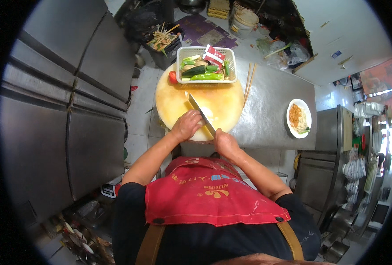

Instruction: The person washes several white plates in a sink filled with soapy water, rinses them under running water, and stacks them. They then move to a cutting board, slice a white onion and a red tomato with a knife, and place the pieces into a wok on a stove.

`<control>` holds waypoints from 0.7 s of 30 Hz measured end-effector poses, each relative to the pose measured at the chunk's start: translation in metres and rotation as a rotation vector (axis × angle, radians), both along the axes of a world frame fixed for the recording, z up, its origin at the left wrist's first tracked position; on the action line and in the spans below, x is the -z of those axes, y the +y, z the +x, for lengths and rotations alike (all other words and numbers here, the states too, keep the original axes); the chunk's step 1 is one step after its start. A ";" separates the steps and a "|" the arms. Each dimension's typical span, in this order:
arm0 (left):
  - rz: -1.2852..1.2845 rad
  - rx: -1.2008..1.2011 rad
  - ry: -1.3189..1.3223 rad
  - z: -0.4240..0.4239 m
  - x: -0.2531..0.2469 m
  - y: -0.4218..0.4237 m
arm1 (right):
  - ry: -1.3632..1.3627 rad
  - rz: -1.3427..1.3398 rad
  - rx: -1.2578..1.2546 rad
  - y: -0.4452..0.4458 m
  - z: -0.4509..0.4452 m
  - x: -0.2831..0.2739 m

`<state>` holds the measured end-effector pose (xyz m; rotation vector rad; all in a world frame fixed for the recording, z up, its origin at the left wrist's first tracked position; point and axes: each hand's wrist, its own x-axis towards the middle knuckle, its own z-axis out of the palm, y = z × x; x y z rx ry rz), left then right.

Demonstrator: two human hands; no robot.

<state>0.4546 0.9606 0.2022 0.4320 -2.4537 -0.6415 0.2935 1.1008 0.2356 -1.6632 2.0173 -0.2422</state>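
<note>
My right hand (226, 143) grips the handle of a kitchen knife (201, 113), whose blade slants up and left across the round cutting board (169, 102). Beside the blade, my left hand (186, 125) has curled fingers pressed down over a pale piece of food (201, 123), mostly hidden under the fingertips. Thin pale slices (210, 114) lie against the blade's right side. At the board's far edge stands a white plastic basket (206, 81) holding a green pepper (207, 77), a dark green vegetable piece (194, 71) and a red-and-white packet (213, 56). A tomato (173, 77) touches the board left of the basket.
Wooden chopsticks (250, 81) lie right of the board on the steel table (269, 122). A white oval plate (299, 134) of shredded food sits near its right end. Beyond the board is a waste bin (164, 56) with sticks poking out. Steel cabinets (96, 142) line the left.
</note>
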 end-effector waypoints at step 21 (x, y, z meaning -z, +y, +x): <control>-0.006 -0.033 0.059 0.003 0.008 0.001 | -0.029 0.016 -0.041 -0.006 -0.008 -0.042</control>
